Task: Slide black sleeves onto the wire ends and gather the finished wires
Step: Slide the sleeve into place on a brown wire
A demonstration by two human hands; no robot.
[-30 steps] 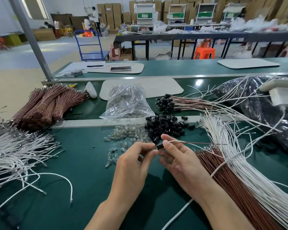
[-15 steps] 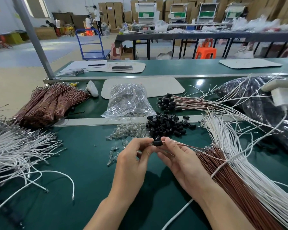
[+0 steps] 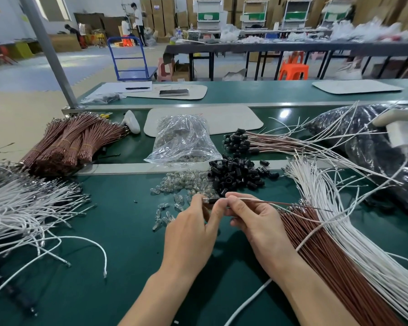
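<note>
My left hand (image 3: 193, 228) pinches a black sleeve (image 3: 213, 200) between thumb and fingertips. My right hand (image 3: 252, 222) pinches a white and a brown wire (image 3: 264, 200) just behind the sleeve, and the two wires run off to the right. A heap of loose black sleeves (image 3: 236, 175) lies just beyond my hands. Finished wires with black sleeves (image 3: 240, 141) lie gathered behind that heap. Bare brown wires (image 3: 320, 252) and white wires (image 3: 339, 220) fan out to the right of my right hand.
Small clear parts (image 3: 181, 182) are scattered left of the sleeves, with a clear bag (image 3: 183, 142) behind them. Bundled brown wires (image 3: 66, 142) lie far left, loose white wires (image 3: 21, 212) at the left edge, and a dark bag (image 3: 375, 151) at the right.
Both hands have risen slightly towards the sleeve heap. The sleeve has moved further onto the wire ends, with my fingers closer together.
</note>
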